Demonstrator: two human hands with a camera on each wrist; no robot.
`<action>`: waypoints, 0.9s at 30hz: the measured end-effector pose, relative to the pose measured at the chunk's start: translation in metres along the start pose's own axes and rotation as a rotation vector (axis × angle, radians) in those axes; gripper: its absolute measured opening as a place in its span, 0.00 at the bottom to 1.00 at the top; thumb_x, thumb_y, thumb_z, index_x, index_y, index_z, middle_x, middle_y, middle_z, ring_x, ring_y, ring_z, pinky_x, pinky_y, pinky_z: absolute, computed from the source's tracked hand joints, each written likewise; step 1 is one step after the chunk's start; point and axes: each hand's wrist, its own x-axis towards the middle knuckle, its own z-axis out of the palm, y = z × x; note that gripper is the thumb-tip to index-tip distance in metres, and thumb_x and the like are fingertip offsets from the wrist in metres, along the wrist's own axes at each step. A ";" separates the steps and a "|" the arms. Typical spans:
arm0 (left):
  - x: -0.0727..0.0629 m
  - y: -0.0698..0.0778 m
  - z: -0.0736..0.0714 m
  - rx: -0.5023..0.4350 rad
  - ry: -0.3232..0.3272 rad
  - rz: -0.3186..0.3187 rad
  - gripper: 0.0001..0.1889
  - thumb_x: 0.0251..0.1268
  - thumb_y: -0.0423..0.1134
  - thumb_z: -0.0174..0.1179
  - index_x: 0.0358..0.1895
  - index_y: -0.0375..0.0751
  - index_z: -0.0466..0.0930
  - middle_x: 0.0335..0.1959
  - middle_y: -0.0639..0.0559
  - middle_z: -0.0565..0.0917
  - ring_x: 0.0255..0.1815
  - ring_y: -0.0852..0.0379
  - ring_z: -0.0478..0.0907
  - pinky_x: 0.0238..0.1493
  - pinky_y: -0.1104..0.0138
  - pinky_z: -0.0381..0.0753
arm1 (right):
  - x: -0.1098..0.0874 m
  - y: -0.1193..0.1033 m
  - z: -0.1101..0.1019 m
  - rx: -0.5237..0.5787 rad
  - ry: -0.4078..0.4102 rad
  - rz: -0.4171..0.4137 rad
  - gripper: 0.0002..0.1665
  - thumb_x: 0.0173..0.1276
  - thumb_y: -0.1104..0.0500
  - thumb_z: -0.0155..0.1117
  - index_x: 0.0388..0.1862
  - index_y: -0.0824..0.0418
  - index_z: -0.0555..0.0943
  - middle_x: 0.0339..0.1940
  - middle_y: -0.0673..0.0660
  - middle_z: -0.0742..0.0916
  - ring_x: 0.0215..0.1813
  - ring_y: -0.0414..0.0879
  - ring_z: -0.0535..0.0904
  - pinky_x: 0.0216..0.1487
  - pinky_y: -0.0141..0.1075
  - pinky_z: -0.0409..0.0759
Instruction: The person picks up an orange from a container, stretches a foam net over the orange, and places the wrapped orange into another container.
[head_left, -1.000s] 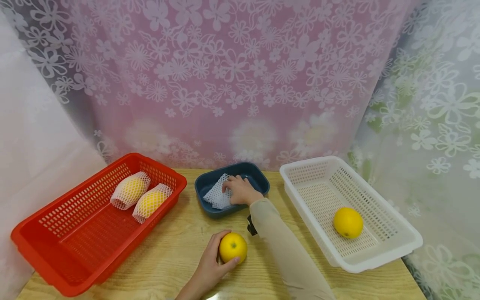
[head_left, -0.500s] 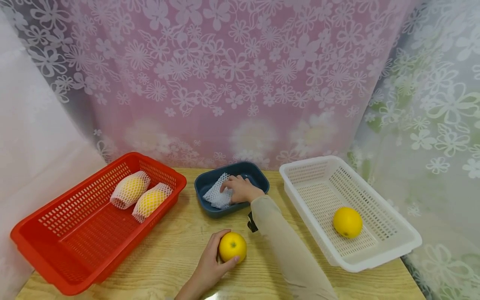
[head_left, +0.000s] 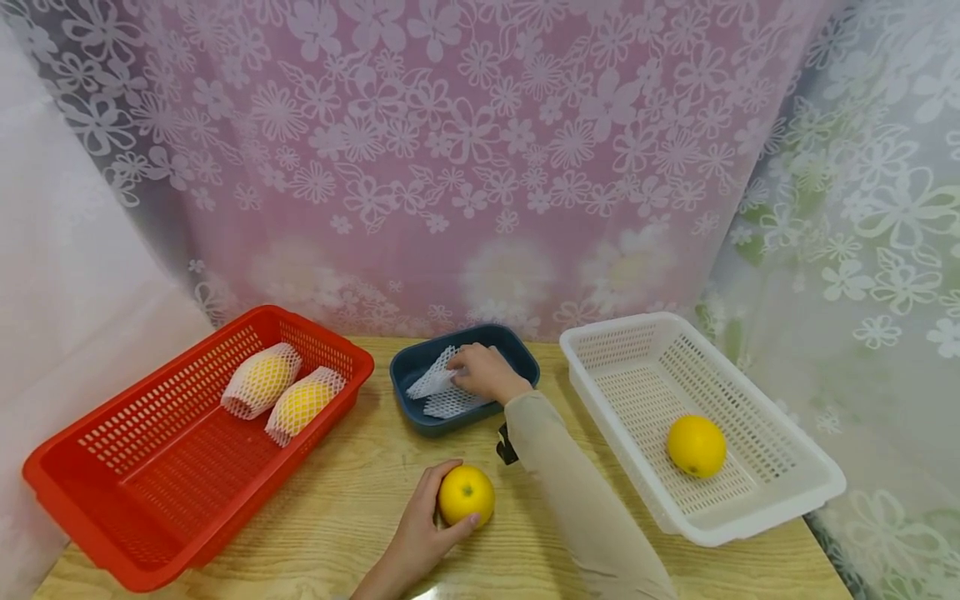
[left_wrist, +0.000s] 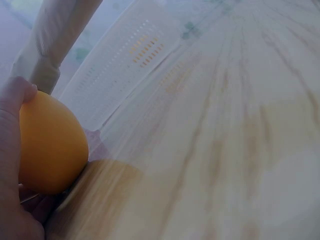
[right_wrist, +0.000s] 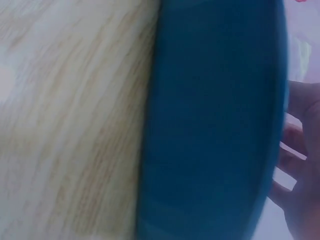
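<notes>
My left hand [head_left: 420, 529] grips a yellow-orange orange [head_left: 467, 497] on the wooden table, fingers behind it and thumb in front. The left wrist view shows the same orange [left_wrist: 52, 142] close to the table surface. Inside a dark blue plastic tub [head_left: 435, 428], my right hand [head_left: 487, 372] pinches a white foam fruit net [head_left: 431, 380]. Another foam net [head_left: 452, 403] lies below it in the tub. In the right wrist view, the tub's wall [right_wrist: 215, 120] hides the nets and part of the right hand [right_wrist: 305, 160].
A red basket [head_left: 187, 500] at the left holds two fruits in foam nets [head_left: 262, 379]. At the right stands a white basket [head_left: 611, 425] with one bare orange [head_left: 696, 446] in it. A pink flowered curtain [head_left: 480, 167] hangs behind the table [head_left: 345, 500].
My right hand has drawn the upper foam net up and apart from the one below, which now shows separately. The left hand and its orange have stayed in place.
</notes>
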 end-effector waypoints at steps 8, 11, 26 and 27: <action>0.001 -0.001 0.001 0.016 -0.010 -0.015 0.39 0.59 0.53 0.69 0.71 0.47 0.64 0.62 0.58 0.70 0.59 0.56 0.71 0.63 0.56 0.71 | -0.002 -0.005 -0.017 0.069 0.156 -0.008 0.12 0.71 0.56 0.65 0.51 0.54 0.85 0.45 0.51 0.86 0.48 0.46 0.81 0.52 0.41 0.79; 0.000 -0.002 0.001 0.008 -0.001 0.000 0.39 0.58 0.53 0.70 0.71 0.46 0.64 0.62 0.58 0.70 0.59 0.56 0.71 0.63 0.58 0.71 | -0.003 -0.007 -0.026 0.148 0.199 0.015 0.12 0.71 0.57 0.65 0.51 0.56 0.85 0.47 0.53 0.86 0.50 0.47 0.82 0.52 0.42 0.79; -0.001 -0.005 0.003 0.011 0.054 0.077 0.40 0.55 0.51 0.73 0.69 0.44 0.66 0.61 0.61 0.71 0.59 0.58 0.72 0.64 0.61 0.70 | -0.029 -0.022 -0.069 0.442 0.388 0.076 0.12 0.72 0.59 0.63 0.49 0.62 0.84 0.46 0.59 0.86 0.43 0.53 0.80 0.45 0.47 0.78; -0.001 -0.006 0.004 0.009 0.058 0.086 0.40 0.55 0.50 0.74 0.69 0.43 0.67 0.61 0.60 0.71 0.59 0.58 0.72 0.64 0.61 0.69 | -0.031 -0.023 -0.072 0.472 0.400 0.087 0.13 0.71 0.59 0.63 0.51 0.62 0.84 0.48 0.59 0.86 0.46 0.52 0.80 0.46 0.47 0.79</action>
